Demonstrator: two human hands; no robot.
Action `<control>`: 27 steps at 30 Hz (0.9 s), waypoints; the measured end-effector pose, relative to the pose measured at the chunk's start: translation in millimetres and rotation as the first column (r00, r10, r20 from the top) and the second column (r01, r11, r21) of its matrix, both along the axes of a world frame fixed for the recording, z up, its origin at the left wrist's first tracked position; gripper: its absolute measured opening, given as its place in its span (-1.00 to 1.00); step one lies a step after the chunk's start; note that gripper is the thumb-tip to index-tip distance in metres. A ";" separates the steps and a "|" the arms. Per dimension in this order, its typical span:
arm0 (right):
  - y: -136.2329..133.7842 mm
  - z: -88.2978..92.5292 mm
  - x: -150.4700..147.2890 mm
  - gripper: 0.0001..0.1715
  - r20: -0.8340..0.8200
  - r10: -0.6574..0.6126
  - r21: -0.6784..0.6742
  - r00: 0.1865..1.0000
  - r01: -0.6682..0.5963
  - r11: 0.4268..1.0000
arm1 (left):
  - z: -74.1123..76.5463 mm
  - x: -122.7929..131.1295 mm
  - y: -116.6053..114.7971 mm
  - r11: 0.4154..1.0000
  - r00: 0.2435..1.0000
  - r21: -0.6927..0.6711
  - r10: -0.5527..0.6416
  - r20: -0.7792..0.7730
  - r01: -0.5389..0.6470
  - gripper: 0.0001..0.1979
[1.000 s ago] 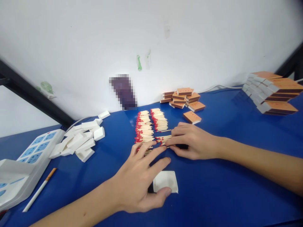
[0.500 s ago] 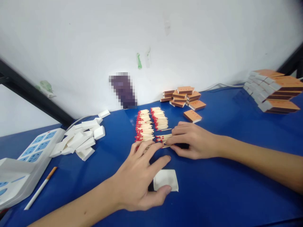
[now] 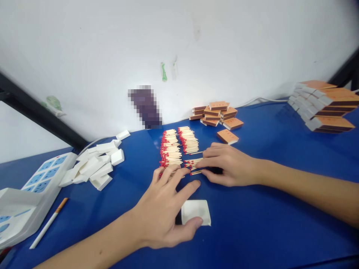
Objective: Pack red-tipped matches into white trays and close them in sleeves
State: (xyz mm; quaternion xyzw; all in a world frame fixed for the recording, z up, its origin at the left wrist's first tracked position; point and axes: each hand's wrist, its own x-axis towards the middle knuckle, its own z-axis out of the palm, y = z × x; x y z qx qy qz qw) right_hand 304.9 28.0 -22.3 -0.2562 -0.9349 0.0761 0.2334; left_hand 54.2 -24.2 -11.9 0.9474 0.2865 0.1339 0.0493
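Observation:
Spread out and open, my left hand (image 3: pixel 169 205) rests its fingertips at the near end of the left row of red-tipped matches (image 3: pixel 171 147). Its thumb lies across a small white tray (image 3: pixel 198 207) on the blue table. My right hand (image 3: pixel 228 164) is closed around the stick ends of a small bunch of matches (image 3: pixel 193 163), with index finger and thumb near one lower stick. Some of these sticks are hidden by the fingers. Behind them is a second row of matches (image 3: pixel 188 140), heads to the left.
Orange matchboxes (image 3: pixel 220 112) are heaped by the wall, with more stacked at right (image 3: pixel 333 99). White matchbox trays (image 3: pixel 97 160) lie piled at left. A power strip (image 3: pixel 46 173) and a cigarette (image 3: pixel 49 224) are nearer the left edge. A blurred dark patch (image 3: pixel 146 106) shows at the wall.
My left fingers have drawn slightly left, away from the right hand's fingertips. The right index finger has shifted a little left over the small bunch; more red heads show below it.

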 end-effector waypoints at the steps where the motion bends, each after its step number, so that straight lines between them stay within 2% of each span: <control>1: 0.0 0.0 -0.1 -0.77 0.005 -0.001 -0.002 1.000 0.001 1.000 | -0.4 -0.3 -0.2 1.000 1.000 -0.004 0.004 0.002 -0.004 -0.43; 11: 1.0 4.1 0.2 -0.71 0.045 0.037 -0.062 0.998 -0.034 0.998 | 2.5 0.5 0.6 1.000 1.000 -0.023 -0.011 -0.017 0.010 -0.44; 22: 0.2 4.4 0.2 -0.71 0.020 0.061 -0.048 0.998 -0.060 0.997 | -0.1 -1.9 1.8 1.000 0.998 -0.014 -0.016 -0.056 0.015 -0.40; 27: -1.3 0.0 1.6 -0.66 -0.015 -0.014 -0.003 1.000 0.014 1.000 | 1.7 -0.6 2.1 0.999 0.998 -0.029 -0.031 -0.053 0.029 -0.42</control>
